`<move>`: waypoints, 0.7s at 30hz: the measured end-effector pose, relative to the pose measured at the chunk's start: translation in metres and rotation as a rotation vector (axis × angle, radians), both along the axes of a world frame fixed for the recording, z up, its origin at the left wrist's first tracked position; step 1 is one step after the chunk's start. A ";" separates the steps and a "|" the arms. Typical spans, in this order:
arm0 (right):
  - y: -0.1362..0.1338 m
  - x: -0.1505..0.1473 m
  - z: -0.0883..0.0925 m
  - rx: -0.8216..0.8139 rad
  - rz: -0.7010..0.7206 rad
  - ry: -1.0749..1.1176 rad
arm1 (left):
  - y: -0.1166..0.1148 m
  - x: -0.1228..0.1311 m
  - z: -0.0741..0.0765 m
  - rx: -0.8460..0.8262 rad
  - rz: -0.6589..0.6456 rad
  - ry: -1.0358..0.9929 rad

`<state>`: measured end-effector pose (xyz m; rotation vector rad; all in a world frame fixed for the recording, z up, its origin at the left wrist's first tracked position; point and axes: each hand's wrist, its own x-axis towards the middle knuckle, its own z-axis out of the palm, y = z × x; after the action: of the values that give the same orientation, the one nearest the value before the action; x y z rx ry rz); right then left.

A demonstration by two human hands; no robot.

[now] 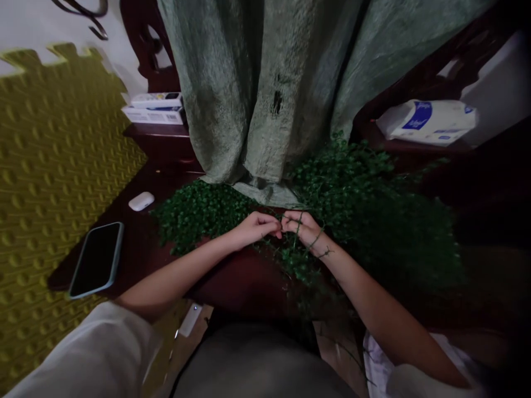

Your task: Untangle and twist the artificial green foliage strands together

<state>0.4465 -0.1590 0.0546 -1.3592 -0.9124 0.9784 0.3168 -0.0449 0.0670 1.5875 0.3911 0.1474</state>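
Note:
My left hand [258, 226] and my right hand [302, 226] meet fingertip to fingertip over a dark wooden table [136, 243]. Both pinch a thin green sprig [297, 221] of a small-leaved plant; its stem trails over my right wrist. A heap of the same green leafy sprigs [365, 210] spreads to the right and behind my hands, and a smaller heap [194, 213] lies to the left.
A dark phone [97, 258] and a white earbud case [141, 201] lie on the table's left part. A green curtain [265, 94] hangs behind. White boxes [155, 108] sit at back left, a tissue pack [429, 121] at back right. A yellow foam mat [53, 166] covers the left.

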 end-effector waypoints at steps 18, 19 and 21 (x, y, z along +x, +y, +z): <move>0.001 0.036 0.014 0.330 -0.439 0.019 | 0.007 0.001 0.014 0.389 0.188 -0.226; 0.002 0.034 0.013 0.349 -0.460 -0.034 | 0.009 0.000 0.019 0.427 0.202 -0.243; 0.005 0.031 0.011 0.370 -0.495 -0.120 | 0.012 -0.009 0.037 0.515 0.238 -0.282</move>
<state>0.4773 -0.1538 0.0652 -1.2465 -0.7466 0.3332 0.3076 -0.0330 0.1043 1.9854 0.3348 0.6925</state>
